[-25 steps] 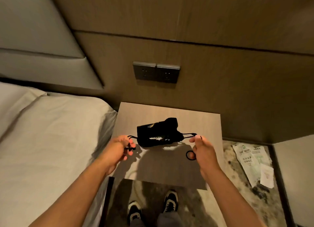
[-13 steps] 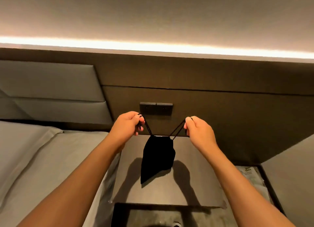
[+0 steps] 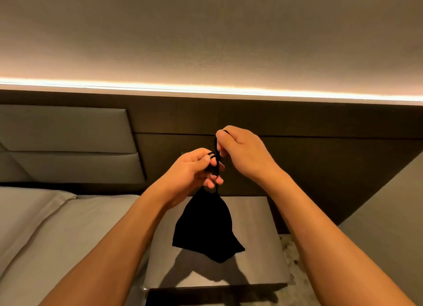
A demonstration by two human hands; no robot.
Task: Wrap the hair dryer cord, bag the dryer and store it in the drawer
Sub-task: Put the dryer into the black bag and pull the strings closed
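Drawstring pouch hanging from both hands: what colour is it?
Plain black fabric drawstring pouch, no visible pattern; head view.

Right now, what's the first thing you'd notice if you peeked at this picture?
A black drawstring bag dangles in mid-air above the bedside table. The left hand and right hand pinch its strings close together just above it. Behind them, a glowing light strip runs across the wall.
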